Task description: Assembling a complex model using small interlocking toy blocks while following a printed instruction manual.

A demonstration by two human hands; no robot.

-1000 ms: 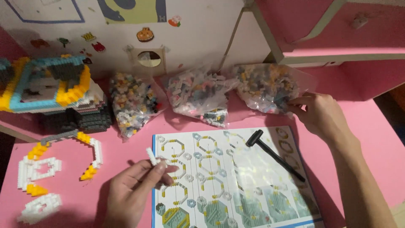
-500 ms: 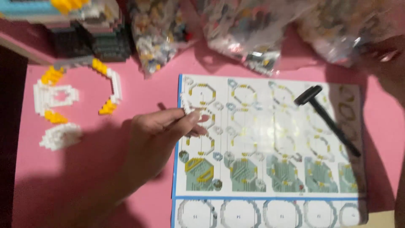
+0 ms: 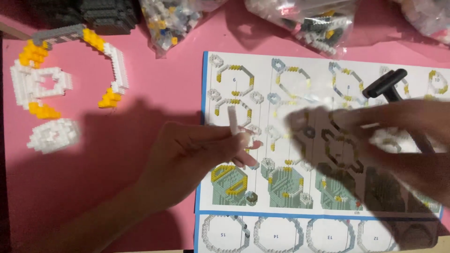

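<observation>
I see the pink table (image 3: 140, 84) filling the view, with the instruction sheet (image 3: 290, 197) lying flat on its right half. Along the top edge lie clear bags of small bricks (image 3: 168, 21), partly cut off. At upper left a white and yellow curved brick assembly (image 3: 112, 70) lies on the table, just beside a white ring-shaped piece (image 3: 40, 82) and a white round piece (image 3: 54, 136). A black tool (image 3: 386, 84) rests on the sheet's upper right. My left hand (image 3: 197, 154) sits at the sheet's left edge, fingertips pinching a small white brick piece (image 3: 233, 121) held upright over the printed diagrams. My right hand (image 3: 403, 136) hovers over the sheet, motion-blurred; I cannot tell whether its fingers grip anything
</observation>
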